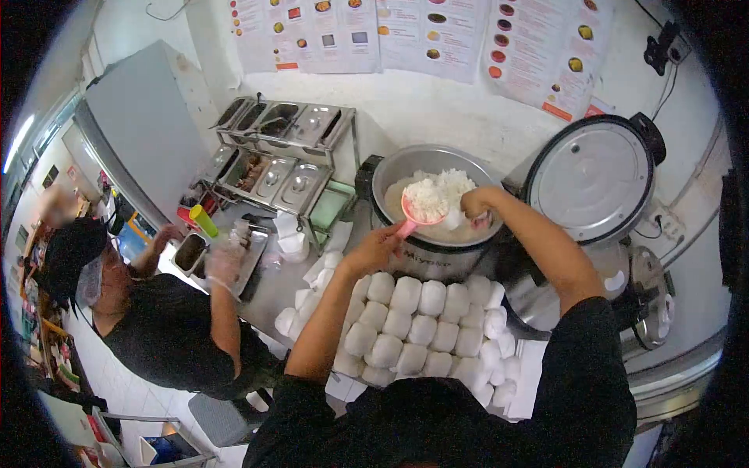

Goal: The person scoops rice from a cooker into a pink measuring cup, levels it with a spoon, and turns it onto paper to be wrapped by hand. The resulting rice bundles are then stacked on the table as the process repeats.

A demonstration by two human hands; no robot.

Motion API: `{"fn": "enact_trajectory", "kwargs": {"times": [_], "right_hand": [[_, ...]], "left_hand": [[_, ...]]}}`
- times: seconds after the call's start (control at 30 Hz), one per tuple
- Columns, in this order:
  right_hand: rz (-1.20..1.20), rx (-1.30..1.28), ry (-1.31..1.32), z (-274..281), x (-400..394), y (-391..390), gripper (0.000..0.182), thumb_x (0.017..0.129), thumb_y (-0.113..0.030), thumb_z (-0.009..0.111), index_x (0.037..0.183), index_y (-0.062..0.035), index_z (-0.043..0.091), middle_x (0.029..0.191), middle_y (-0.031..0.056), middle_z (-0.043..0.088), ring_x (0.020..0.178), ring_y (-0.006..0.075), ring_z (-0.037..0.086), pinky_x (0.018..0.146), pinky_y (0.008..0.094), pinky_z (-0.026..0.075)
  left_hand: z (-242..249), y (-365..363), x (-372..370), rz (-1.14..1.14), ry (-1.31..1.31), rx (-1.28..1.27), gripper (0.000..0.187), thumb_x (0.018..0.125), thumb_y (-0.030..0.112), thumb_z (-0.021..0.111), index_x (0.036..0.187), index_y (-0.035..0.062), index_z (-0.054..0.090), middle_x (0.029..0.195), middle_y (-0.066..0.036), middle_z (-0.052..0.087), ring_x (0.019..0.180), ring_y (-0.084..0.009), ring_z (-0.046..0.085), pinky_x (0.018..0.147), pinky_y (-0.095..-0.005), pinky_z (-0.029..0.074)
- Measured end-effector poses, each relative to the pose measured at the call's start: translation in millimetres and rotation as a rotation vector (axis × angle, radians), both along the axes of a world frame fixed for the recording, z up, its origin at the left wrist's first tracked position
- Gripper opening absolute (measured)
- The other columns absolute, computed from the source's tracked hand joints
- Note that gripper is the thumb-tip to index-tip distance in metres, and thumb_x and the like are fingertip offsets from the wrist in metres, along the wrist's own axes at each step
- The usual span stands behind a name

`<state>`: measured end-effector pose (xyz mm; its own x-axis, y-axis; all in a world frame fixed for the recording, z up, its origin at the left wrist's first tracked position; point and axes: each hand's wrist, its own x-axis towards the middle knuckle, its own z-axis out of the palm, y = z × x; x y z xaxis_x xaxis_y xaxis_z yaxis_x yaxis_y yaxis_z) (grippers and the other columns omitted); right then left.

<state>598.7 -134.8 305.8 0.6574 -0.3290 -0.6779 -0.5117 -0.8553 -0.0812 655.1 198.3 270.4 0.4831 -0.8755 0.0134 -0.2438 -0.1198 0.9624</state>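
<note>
My left hand (372,251) is closed on the handle of a pink scoop (411,222) heaped with white rice (428,198). The scoop is over the mouth of a large rice cooker (435,263) marked "Miyako". My right hand (479,206) is curled at the right of the scoop, over the pot. Beside its fingers shows something white; whether this is a tool or rice I cannot make out. More rice lies inside the pot. In front of the cooker, rows of rounded white bundles (424,329) are stacked close together.
The cooker's round lid (591,179) stands raised at the right. Steel food pans (303,186) on a rack are to the left. A co-worker (164,327) in black stands at the left, hands over a tray (248,261). A yellow cup (204,221) is nearby.
</note>
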Motion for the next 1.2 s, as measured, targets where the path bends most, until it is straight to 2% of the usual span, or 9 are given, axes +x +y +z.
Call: {"fn": "enact_trajectory", "kwargs": {"times": [0.1,0.27,0.4,0.47,0.57,0.8,1.0,1.1,1.2], "right_hand": [[0.484,-0.465,-0.025,48.1,-26.7,3.8,0.029,0.084,-0.022,0.056,0.089,0.0038,0.069,0.084,0.0225,0.069,0.073,0.0338,0.069,0.068,0.0440,0.054],[-0.161,-0.519,-1.107,61.6,-84.8,19.7,0.052,0.093,-0.038,0.044,0.084,0.0071,0.068,0.089,0.0304,0.065,0.084,0.0453,0.065,0.078,0.0509,0.051],[-0.191,-0.308,-0.847,11.1,-87.4,86.0,0.057,0.095,-0.040,0.035,0.090,0.0061,0.068,0.097,0.0333,0.064,0.092,0.0463,0.064,0.086,0.0536,0.049],[-0.205,-0.248,-0.867,-0.3,-86.5,107.9,0.058,0.094,-0.041,0.035,0.090,0.0063,0.068,0.094,0.0324,0.064,0.091,0.0462,0.064,0.086,0.0533,0.049],[-0.107,-0.315,-0.870,21.6,-97.6,121.3,0.055,0.093,-0.039,0.037,0.085,0.0053,0.069,0.087,0.0298,0.066,0.084,0.0452,0.065,0.083,0.0517,0.051],[-0.053,-0.505,-1.027,11.2,-96.8,96.6,0.052,0.091,-0.037,0.040,0.073,0.0024,0.070,0.077,0.0254,0.066,0.072,0.0439,0.065,0.073,0.0512,0.053],[0.215,-0.690,-0.775,35.6,-133.2,22.5,0.046,0.090,-0.035,0.045,0.079,0.0015,0.071,0.081,0.0244,0.068,0.073,0.0408,0.067,0.069,0.0522,0.053],[-0.059,-0.622,-1.002,53.4,-112.4,50.1,0.046,0.089,-0.037,0.047,0.080,0.0007,0.071,0.082,0.0242,0.068,0.074,0.0410,0.067,0.070,0.0522,0.053],[-0.037,-0.491,-1.033,70.1,-82.7,101.0,0.046,0.089,-0.038,0.047,0.083,0.0002,0.072,0.086,0.0234,0.069,0.079,0.0412,0.067,0.075,0.0518,0.053]], "left_hand": [[-18.0,-15.5,1.7,0.094,-0.304,0.042,0.048,0.098,0.032,0.044,0.140,0.0099,0.048,0.098,-0.024,0.067,0.088,-0.0357,0.066,0.077,-0.0428,0.051],[-4.4,-24.0,-9.4,0.170,-0.357,0.095,0.046,0.096,0.029,0.044,0.137,0.0085,0.051,0.103,-0.026,0.065,0.097,-0.0436,0.063,0.084,-0.0458,0.049],[-24.6,-51.7,6.5,0.167,-0.645,0.080,0.044,0.094,0.026,0.044,0.132,0.0065,0.054,0.102,-0.026,0.066,0.097,-0.0432,0.063,0.085,-0.0467,0.049],[13.5,-38.2,-15.0,0.222,-0.510,0.112,0.041,0.094,0.026,0.044,0.126,0.0058,0.059,0.096,-0.027,0.066,0.090,-0.0420,0.065,0.081,-0.0457,0.050],[8.1,-36.7,-0.7,0.160,-0.235,0.165,0.038,0.098,0.030,0.050,0.128,0.0103,0.061,0.079,-0.010,0.065,0.064,-0.0197,0.060,0.059,-0.0356,0.050],[23.2,-22.7,2.3,0.010,0.066,0.234,0.045,0.097,0.037,0.050,0.139,0.0182,0.053,0.066,0.002,0.050,0.053,-0.0092,0.046,0.043,-0.0275,0.035],[-1.1,-25.1,43.3,-0.054,-0.004,0.318,0.045,0.097,0.026,0.053,0.140,0.0149,0.050,0.081,-0.002,0.059,0.058,-0.0081,0.048,0.041,-0.0234,0.034],[13.8,-5.7,35.2,0.015,0.233,0.259,0.041,0.096,0.023,0.052,0.136,0.0130,0.053,0.085,-0.002,0.061,0.062,-0.0074,0.050,0.040,-0.0232,0.033],[20.2,-16.6,12.9,0.039,0.101,0.262,0.040,0.097,0.023,0.052,0.135,0.0111,0.053,0.083,-0.001,0.061,0.059,-0.0080,0.049,0.041,-0.0236,0.034]]}}
